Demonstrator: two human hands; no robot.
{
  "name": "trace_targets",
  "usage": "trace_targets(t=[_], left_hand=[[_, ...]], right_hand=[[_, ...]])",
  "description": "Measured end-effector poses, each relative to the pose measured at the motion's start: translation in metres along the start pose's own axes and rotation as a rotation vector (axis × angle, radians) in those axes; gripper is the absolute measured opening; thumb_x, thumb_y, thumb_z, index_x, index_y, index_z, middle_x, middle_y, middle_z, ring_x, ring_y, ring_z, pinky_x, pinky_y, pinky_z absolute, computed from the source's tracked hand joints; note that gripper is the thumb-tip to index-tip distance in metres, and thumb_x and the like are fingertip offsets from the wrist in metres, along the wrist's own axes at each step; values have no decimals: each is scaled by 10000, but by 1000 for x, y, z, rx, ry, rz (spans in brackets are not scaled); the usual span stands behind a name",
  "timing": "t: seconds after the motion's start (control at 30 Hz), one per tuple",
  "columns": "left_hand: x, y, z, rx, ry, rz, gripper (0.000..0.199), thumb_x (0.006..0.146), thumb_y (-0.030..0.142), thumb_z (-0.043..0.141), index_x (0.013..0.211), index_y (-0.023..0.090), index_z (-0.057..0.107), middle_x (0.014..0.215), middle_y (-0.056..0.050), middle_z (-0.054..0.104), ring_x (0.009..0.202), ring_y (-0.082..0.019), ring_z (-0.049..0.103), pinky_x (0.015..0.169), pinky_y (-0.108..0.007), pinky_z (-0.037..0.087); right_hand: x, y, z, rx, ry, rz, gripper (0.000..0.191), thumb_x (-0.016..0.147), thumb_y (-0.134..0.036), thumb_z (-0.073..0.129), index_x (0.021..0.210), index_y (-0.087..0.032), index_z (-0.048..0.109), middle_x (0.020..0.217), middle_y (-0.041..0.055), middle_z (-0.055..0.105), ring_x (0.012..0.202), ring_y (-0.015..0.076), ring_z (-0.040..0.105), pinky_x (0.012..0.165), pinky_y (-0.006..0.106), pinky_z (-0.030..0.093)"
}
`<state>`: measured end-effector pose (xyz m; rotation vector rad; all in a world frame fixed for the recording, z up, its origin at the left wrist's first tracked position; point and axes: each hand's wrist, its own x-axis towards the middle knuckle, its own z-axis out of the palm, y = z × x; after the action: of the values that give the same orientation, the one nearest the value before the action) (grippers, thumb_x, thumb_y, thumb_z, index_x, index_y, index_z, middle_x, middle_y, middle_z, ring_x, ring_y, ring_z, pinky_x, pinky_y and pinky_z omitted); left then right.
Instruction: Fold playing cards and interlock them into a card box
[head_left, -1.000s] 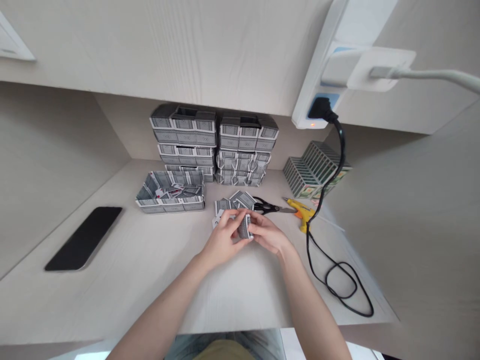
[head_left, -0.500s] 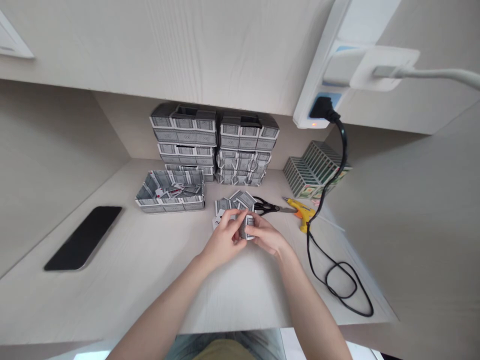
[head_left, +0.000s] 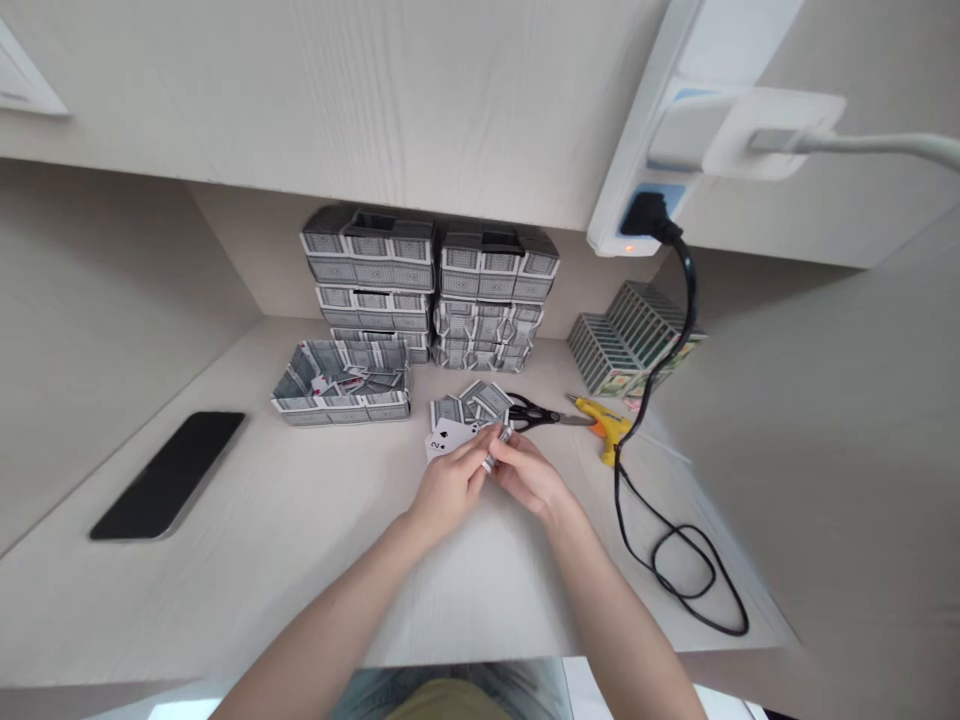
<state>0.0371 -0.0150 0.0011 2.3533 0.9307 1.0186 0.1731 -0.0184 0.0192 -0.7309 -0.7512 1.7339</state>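
Between the fingertips of both hands is a grey-backed playing card [head_left: 490, 463], seen nearly edge-on and partly covered. My left hand [head_left: 451, 487] pinches it from the left, fingers pressed together. From the right, my right hand [head_left: 531, 474] grips the same card, its thumb on top. Just beyond the hands lies a loose pile of playing cards [head_left: 484, 400], mostly back up. A two of spades [head_left: 448, 437] lies face up beside my left fingers. Black-handled scissors [head_left: 534, 413] rest to the right of the pile.
A box made of cards [head_left: 341, 410] holds loose cards. Stacked card boxes [head_left: 491, 275] stand behind it. At right are a yellow glue gun [head_left: 611, 425], its looping black cord [head_left: 675, 590], and green-edged card stacks [head_left: 622, 340]. A phone [head_left: 169, 475] lies left; a power strip [head_left: 645, 150] hangs above.
The held card has turned from showing its back to nearly edge-on. My left fingers have lowered and closed around it, and more of the two of spades is uncovered.
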Motion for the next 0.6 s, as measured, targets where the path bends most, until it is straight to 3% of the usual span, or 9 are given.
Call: trace_targets(t=[0.23,0.4,0.6], left_hand=[[1,0,-3,-13,40,-38,549,788,46,358,1293,258,396,1233,-5,543,1054,-143,564,875,-270,476],[0,-1,-4,-11,50,-78,480,805,87,383,1254,241,453,1105,-22,630,833,-133,646,750,-262,517],[2,3,-4,-55,89,-63,439,792,117,426,1213,214,503,1137,-56,608,967,-166,604,817,-290,493]], right_hand=[[0,2,-4,29,105,37,253,582,-262,766,788,-182,642,730,-8,609,689,116,544,654,223,445],[4,3,-6,30,144,37,245,624,-355,728,768,-167,663,728,12,633,683,131,556,655,246,450],[5,0,-4,-79,235,-12,264,603,-366,731,755,-164,656,739,17,640,680,142,573,654,262,449]])
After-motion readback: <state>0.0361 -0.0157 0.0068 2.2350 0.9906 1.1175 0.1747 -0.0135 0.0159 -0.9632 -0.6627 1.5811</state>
